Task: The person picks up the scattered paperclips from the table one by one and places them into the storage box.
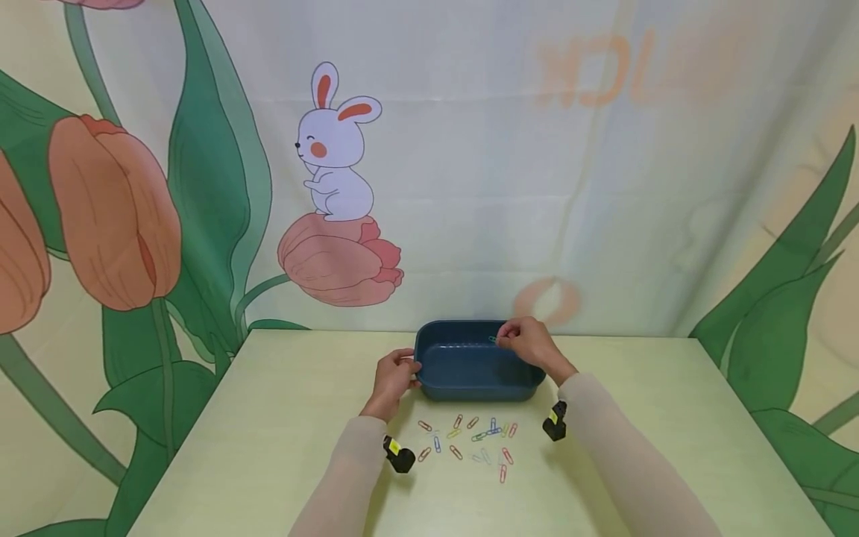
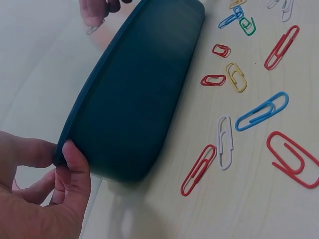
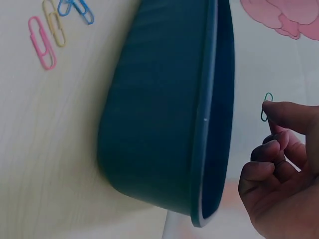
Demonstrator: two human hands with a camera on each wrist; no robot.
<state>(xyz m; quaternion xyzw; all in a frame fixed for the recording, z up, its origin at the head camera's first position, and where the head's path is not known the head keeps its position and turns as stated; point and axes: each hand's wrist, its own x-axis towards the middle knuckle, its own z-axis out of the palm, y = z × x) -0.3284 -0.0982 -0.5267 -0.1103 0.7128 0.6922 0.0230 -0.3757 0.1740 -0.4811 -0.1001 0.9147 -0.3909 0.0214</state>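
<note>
Lying nearest, at six o'clock from the blue tray, loose paper clips of several colours dot the table; with these left and one clip raised, the work looks barely begun, none being discernible on the tray's visible floor. At nine o'clock the left hand pinches the tray. Above its one o'clock side, the right hand clamps a green clip fingertip to thumb, its long axis, seen from the right wrist, running seven to one
</note>
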